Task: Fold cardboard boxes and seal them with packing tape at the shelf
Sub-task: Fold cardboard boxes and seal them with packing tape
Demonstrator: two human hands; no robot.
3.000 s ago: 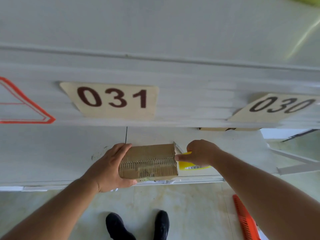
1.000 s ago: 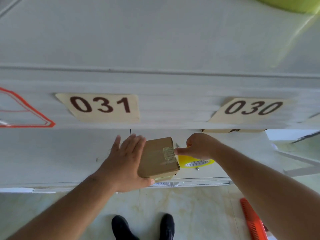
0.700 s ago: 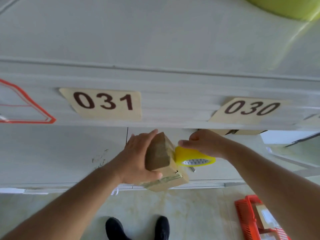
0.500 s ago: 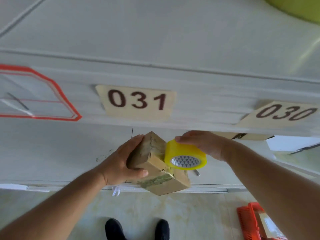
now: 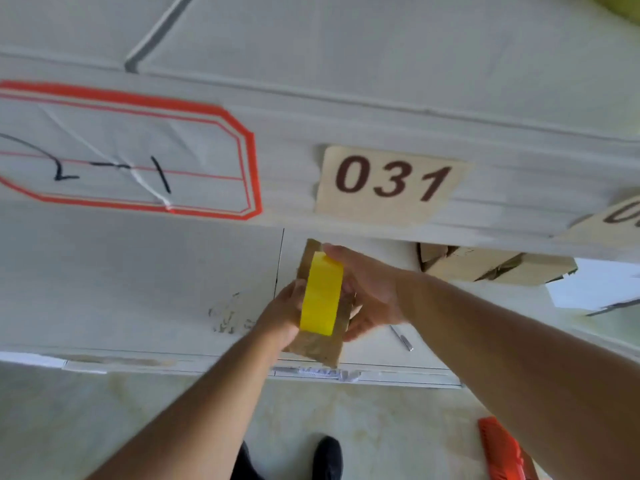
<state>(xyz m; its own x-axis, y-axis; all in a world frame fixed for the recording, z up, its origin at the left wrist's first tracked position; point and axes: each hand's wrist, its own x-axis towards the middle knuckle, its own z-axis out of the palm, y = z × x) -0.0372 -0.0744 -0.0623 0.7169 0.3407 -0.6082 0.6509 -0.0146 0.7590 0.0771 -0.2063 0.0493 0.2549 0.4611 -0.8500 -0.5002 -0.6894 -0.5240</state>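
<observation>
You held the small cardboard box [image 5: 313, 344] up on end over the lower shelf [image 5: 138, 289], just below the centre of the view and in front of the shelf edge carrying the "031" label [image 5: 389, 183]. Your left hand [image 5: 282, 317] gripped the box from its 9 o'clock side, fingers curled round the cardboard. Your right hand [image 5: 367, 292] came in from 3 o'clock and held the yellow tape roll [image 5: 321, 296] flat against the face of the box, thumb at the roll's top and fingers wrapped behind the box edge; motion blur hid exactly how those fingers lay. The roll covered the middle of the box, so only the top corner and the bottom end of the cardboard showed. At 2 o'clock from the box, more folded cardboard [image 5: 485, 266] lay further back on the same shelf, beside a white sheet of paper [image 5: 595, 285]. A pen [image 5: 401, 337] lay on the shelf at 4 o'clock, just beside your right hand. A red-bordered label [image 5: 131, 150] with handwriting sat at 10 o'clock on the shelf edge. Down at 6 o'clock your black shoes [image 5: 327, 457] stood on the floor, with a red basket [image 5: 502, 448] at 4 o'clock.
</observation>
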